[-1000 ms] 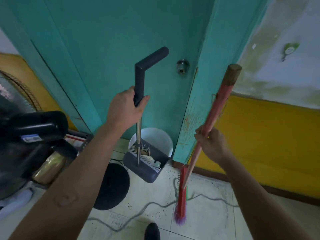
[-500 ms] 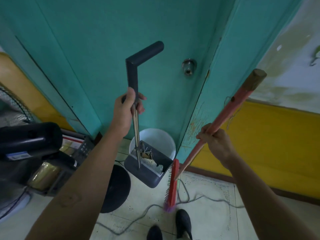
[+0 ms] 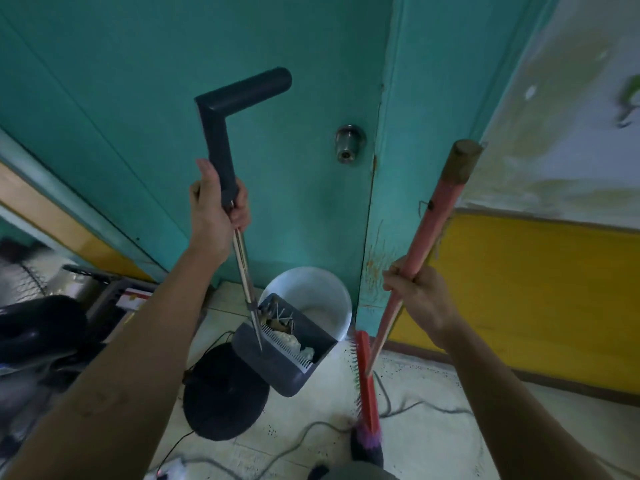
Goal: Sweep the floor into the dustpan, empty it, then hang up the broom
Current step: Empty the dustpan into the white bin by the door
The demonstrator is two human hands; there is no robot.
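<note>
My left hand grips the dark bent handle of a long-handled dustpan, lifted off the floor. Its grey pan hangs tilted beside a white bucket, holding scraps and white debris behind a comb edge. My right hand holds the red stick of the broom, which leans up to the right. The broom's red head with purple bristle tips rests on the floor just right of the pan.
A shut teal door with a metal knob stands straight ahead, a yellow wall to the right. A round black fan base and grey cables lie on the tiled floor. Fan and clutter crowd the left.
The dustpan has risen and shifted right, closer over the bucket. The broom stick has swung more upright and its head has moved right along the floor.
</note>
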